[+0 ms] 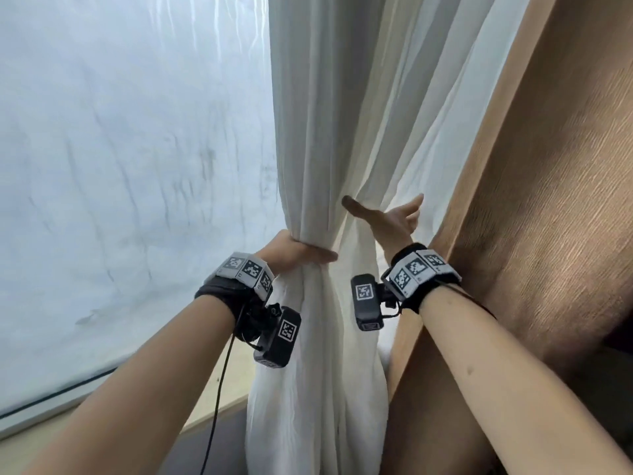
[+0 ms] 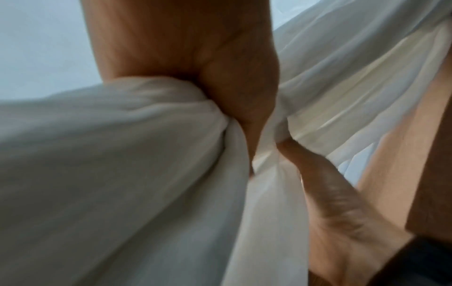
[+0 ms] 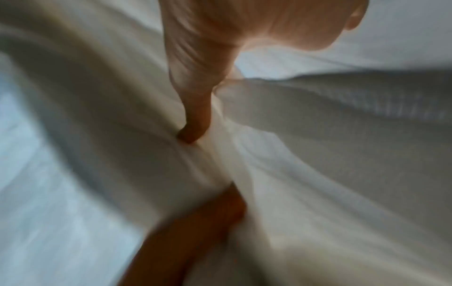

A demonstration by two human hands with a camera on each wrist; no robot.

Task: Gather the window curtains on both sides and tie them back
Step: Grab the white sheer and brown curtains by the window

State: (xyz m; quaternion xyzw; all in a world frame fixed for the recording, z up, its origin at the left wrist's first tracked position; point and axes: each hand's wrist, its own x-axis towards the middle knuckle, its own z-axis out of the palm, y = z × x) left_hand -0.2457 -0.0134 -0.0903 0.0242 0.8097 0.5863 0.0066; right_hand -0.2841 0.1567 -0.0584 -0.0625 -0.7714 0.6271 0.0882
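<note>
One white curtain (image 1: 329, 138), two hands — left hand (image 1: 298, 252) clenched round its gathered waist; right hand (image 1: 390, 219) spread flat, thumb pressing the folds just above.

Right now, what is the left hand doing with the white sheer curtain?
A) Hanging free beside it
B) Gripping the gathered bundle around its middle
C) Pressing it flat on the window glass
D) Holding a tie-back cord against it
B: the left hand wraps around the bunched white sheer curtain, cinching its folds, while the right hand reaches in just above with fingers spread.
</note>
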